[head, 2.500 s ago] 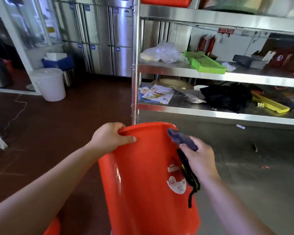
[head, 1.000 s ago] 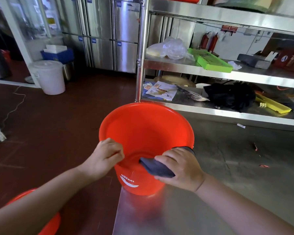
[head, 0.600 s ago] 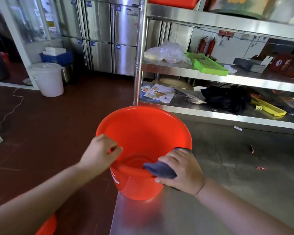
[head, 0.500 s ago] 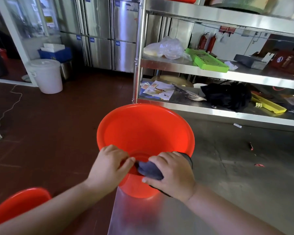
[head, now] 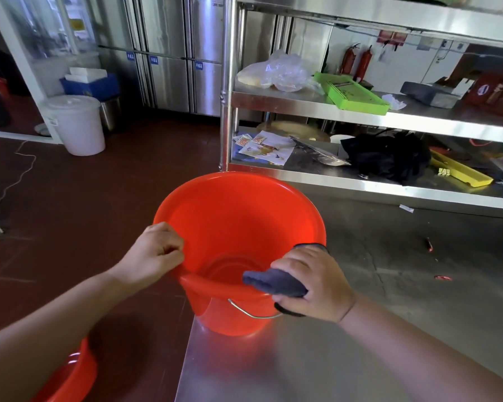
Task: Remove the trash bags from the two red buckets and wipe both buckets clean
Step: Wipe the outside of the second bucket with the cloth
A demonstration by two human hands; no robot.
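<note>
Two red buckets show: one bucket (head: 238,227) stands upright on the steel table (head: 302,367) between the hands, a second bucket (head: 70,378) sits low, under the left forearm. The left hand (head: 154,253) grips the near-left rim. The right hand (head: 311,282) clutches one dark cloth (head: 273,282) over the near-right rim. Beyond the hands stands a cluttered shelf (head: 360,111).

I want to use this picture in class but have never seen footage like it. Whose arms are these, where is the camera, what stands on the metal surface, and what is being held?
No machine here: a person wears a camera on the head, looking down at both arms. The left hand grips the rim of a red bucket standing on a steel table. The right hand holds a dark cloth over the near rim. No bag lines the bucket. A second red bucket peeks in at bottom left.
</note>
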